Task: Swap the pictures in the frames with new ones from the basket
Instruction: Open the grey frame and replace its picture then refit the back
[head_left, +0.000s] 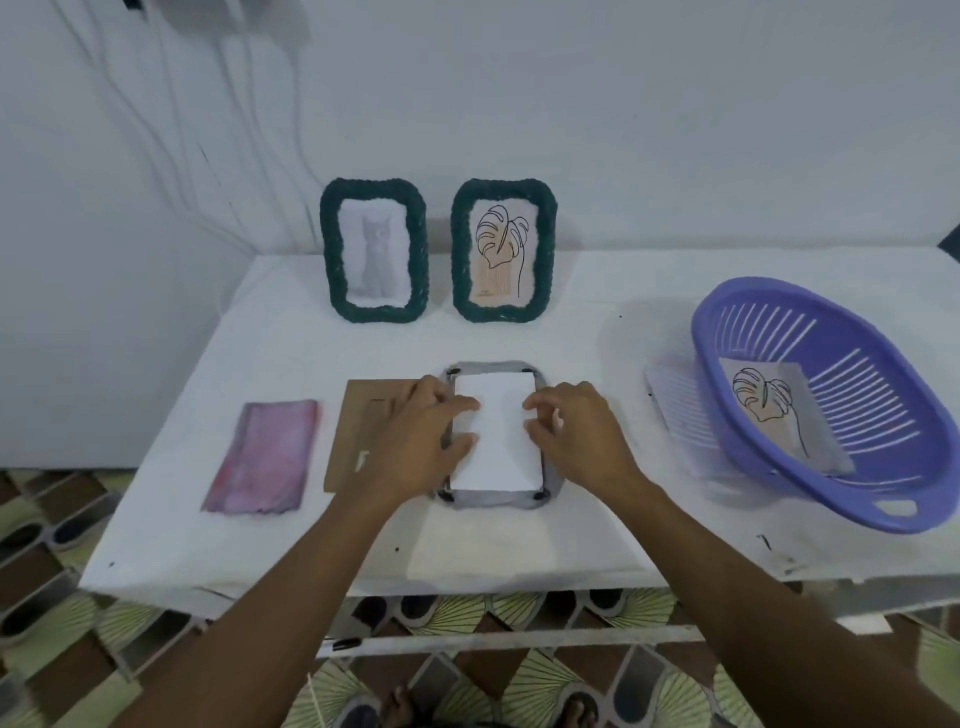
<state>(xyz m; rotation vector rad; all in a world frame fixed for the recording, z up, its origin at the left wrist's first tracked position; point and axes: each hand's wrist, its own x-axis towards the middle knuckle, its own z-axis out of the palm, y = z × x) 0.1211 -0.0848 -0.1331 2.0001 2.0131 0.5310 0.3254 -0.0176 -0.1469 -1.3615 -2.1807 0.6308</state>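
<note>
Left hand (421, 431) and right hand (576, 434) press open-fingered on the sheet (498, 447) between them; likely light, limp: pinch the edge beneath either hand

Soft, cool, even light; sharpness poor throughout.

The white-covered table (519, 545) reads bright but flat, and a bluish cast lies over the pale plain wall (675, 104). The purple slotted plastic basket (769, 286) at right throws a faint, diffuse shadow onto the table to its left. Fine detail is soft everywhere, worst on the grey hanging cables (150, 135) at far left, which smear. Wide-angle distortion bows the table's edges and stretches the patterned floor tiles (52, 571) at the near corners.
</note>
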